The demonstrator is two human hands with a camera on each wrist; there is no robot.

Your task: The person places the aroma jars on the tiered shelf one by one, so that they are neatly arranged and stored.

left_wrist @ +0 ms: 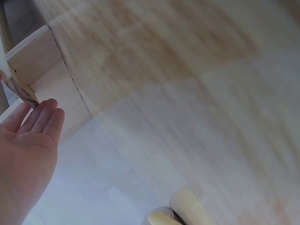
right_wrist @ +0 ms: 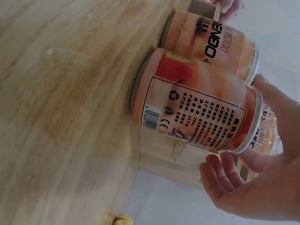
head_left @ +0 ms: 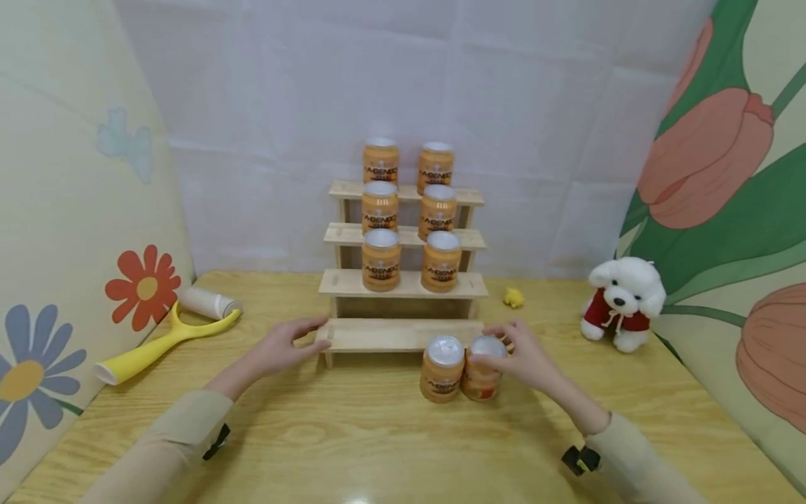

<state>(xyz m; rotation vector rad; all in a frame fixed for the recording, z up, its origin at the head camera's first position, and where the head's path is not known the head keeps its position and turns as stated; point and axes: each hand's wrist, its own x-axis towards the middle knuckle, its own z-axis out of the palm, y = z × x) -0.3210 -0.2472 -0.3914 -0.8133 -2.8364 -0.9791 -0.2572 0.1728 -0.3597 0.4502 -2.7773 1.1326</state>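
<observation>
My left hand [head_left: 286,344] holds the left end of the lowest step of a pale wooden stepped stand [head_left: 390,334], thumb towards the front edge and fingers towards the back. In the left wrist view its fingertips meet the board's end [left_wrist: 22,91]. My right hand [head_left: 525,355] pinches an orange can [head_left: 481,378] near its silver rim. That can stands on the table, its printed back label facing the right wrist camera. Close against its left side is a second orange can [head_left: 441,374]. The three upper steps carry pairs of matching cans, such as one on the third step [head_left: 380,262].
A yellow slingshot-shaped handle with a white roller [head_left: 208,303] lies at the left. Right of the stand sits a small yellow object [head_left: 513,298]. A white plush dog [head_left: 623,301] in red is at the far right. Behind the stand hangs a white cloth [head_left: 302,105].
</observation>
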